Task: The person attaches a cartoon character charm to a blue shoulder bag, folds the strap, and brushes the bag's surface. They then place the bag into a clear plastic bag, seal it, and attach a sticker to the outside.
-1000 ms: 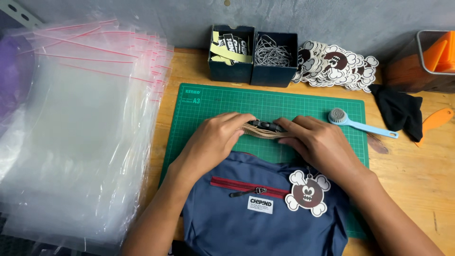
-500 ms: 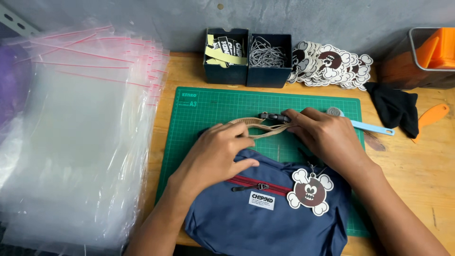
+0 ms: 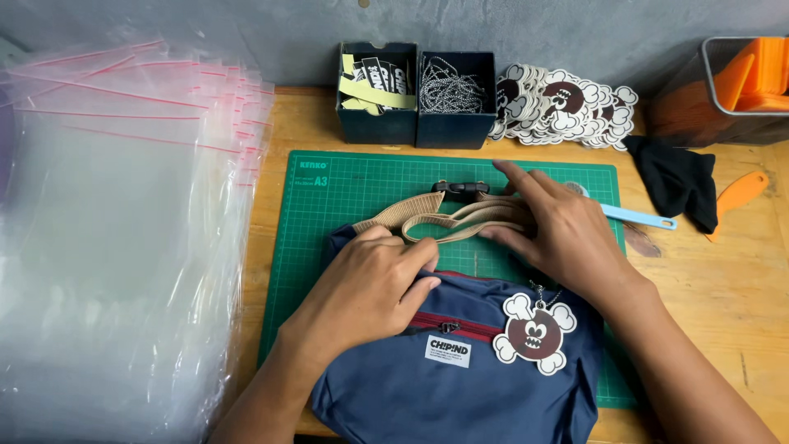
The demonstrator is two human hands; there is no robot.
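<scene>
Bag: navy fabric waist bag, soft and probably light, lying on the green cutting mat.
Strap: tan webbing strap, flat, limp, folded in loops beside a black buckle; best pinched at the folds.
Left hand: flat, fingers extended, pressing the bag's top edge.
Right hand: fingers spread over the strap loops, holding them down, not closed around them.
Tag: stiff card cutout tag on a ball chain.

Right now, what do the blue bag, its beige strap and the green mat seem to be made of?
The blue bag looks like woven synthetic cloth, matte, with soft creases. The beige strap under the right hand seems to be ribbed webbing, perhaps nylon or cotton. The green mat looks like a rubbery plastic cutting mat, flat and matte, with a printed grid.
</scene>
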